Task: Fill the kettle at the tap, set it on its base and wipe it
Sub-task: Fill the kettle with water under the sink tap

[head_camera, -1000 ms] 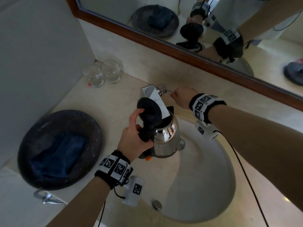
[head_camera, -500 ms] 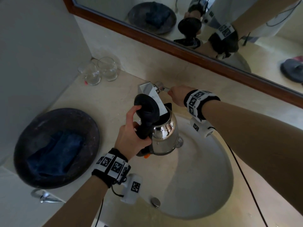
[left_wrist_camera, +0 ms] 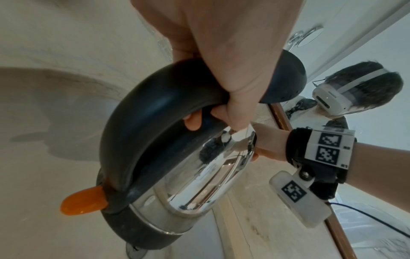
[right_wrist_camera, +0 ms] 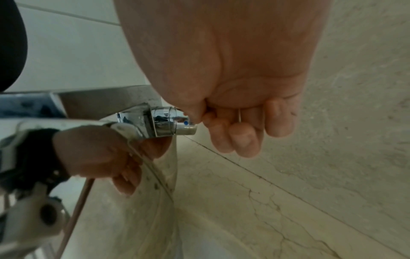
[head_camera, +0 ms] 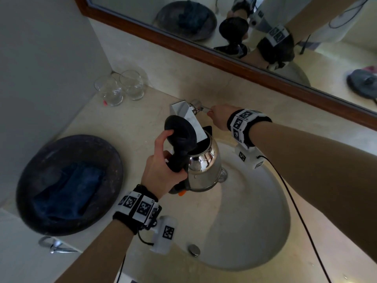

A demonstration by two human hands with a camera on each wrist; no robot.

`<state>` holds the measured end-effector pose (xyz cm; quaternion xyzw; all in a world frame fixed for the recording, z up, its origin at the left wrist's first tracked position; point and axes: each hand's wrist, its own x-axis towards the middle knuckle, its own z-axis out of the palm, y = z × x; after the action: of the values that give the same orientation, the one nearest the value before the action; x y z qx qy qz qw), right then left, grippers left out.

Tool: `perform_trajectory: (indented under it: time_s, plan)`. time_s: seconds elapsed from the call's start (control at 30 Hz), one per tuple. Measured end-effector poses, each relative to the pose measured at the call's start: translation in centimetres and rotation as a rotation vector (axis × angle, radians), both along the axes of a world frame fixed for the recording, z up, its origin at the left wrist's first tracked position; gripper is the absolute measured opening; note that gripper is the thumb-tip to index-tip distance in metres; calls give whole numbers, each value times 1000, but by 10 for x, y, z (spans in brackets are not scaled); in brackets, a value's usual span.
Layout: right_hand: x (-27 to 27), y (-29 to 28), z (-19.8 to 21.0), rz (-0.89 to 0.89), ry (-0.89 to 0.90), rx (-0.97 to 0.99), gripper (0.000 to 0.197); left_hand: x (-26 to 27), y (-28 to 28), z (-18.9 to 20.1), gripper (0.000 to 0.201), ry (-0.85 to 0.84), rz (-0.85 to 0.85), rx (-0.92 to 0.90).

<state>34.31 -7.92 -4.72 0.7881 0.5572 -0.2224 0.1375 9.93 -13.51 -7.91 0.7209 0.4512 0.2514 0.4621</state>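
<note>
A person stood at a pale stone bathroom counter, looking down over a round sink (head_camera: 255, 231). Their left hand (head_camera: 161, 170) was wrapped around the black handle of a shiny steel kettle (head_camera: 204, 166), thumb up against the raised black lid (head_camera: 179, 133), holding the kettle above the basin with its open mouth just under the flat chrome spout of the tap (head_camera: 187, 117). The left wrist view showed the fingers curled fully round the handle, with an orange switch (left_wrist_camera: 83, 203) at the handle's foot.

Their right hand (head_camera: 219, 118) pinched the thin tap lever (right_wrist_camera: 188, 125) between thumb and fingertips (right_wrist_camera: 244, 138), the fingers curled. No stream of water could be made out in any view, so it was unclear whether the tap was running.

To fill well, the kettle's mouth probably needed to stay level and centred under the spout, the lever eased rather than flicked, so water would not splash over the steel or the lid hinge.

Room was tight behind: the spout sat close to the back wall under a wood-framed mirror (head_camera: 204, 50). The basin gave open space below and toward the person for lowering the kettle out. To the left sat a dark round tray (head_camera: 26, 180) holding a blue cloth (head_camera: 67, 190), and two empty glasses (head_camera: 122, 88) stood in the corner, well apart from the kettle. The kettle's base was not clearly seen on the counter.
</note>
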Motion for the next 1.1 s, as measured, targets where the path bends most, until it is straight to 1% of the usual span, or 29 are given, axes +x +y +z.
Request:
perform_trajectory:
  time_s: [0.23,0.4,0.6,0.87,1.0,1.1]
  plan:
    - [-1,-1,1,-21,17,7,32,-1,1,2,98,-7,7,-4]
    - [-2,-2,4,27,4,-4,31,1,2,2,99,-6,27,-1]
    - [-1,-1,2,-22,17,0,32,0,3,1,99,0,14,1]
    - [-2,-2,5,17,2,-8,30,0,2,0,98,-13,6,2]
    - [-3,-3,5,17,-3,1,31,0,2,0,98,-16,12,0]
    - [-4,-3,5,-16,12,13,33,1,2,0,97,-4,21,6]
